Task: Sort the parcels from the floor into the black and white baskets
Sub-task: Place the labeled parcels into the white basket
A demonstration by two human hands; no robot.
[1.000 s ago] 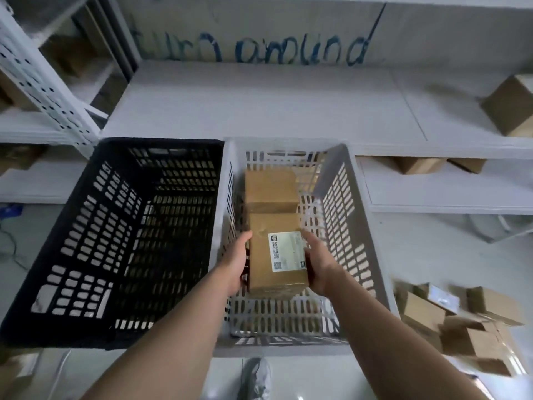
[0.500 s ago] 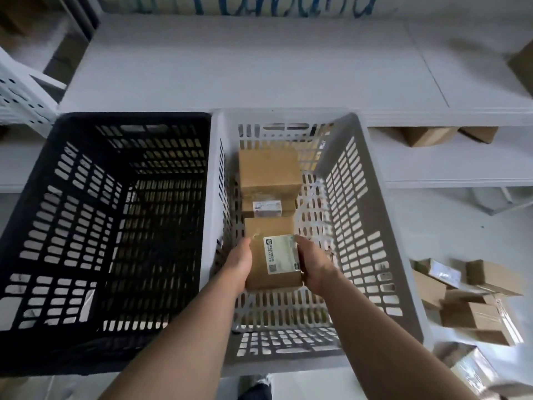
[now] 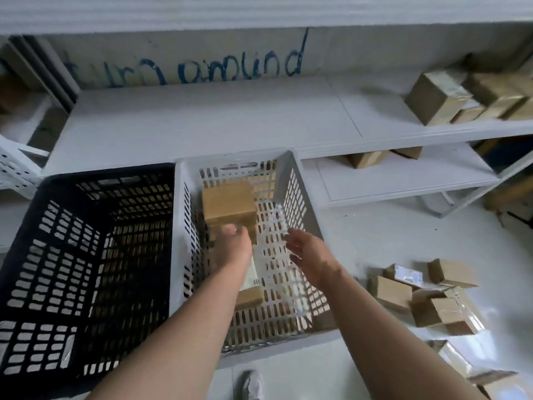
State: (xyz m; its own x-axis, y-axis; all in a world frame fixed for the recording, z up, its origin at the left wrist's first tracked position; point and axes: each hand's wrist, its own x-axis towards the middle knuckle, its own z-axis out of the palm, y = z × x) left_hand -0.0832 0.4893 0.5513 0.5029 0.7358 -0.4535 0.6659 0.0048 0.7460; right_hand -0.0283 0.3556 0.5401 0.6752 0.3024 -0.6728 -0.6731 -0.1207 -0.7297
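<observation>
Black slotted basket (image 3: 109, 176) and white slotted basket (image 3: 307, 215) side by side, rims touching. In the white one, a brown cardboard parcel (image 3: 229, 204) at the far end and a labelled parcel (image 3: 250, 295) nearer, partly hidden. Loose heap of brown parcels (image 3: 432, 298) on the floor (image 3: 389, 241) to the right

Both forearms (image 3: 178, 327) are bare right down to the frame edge, same for the left grip (image 3: 232, 249) and right grip (image 3: 311, 255). Only thing worn that shows is the toe of a greyish shoe (image 3: 252, 383), pretty blurry, below the left grip.
</observation>
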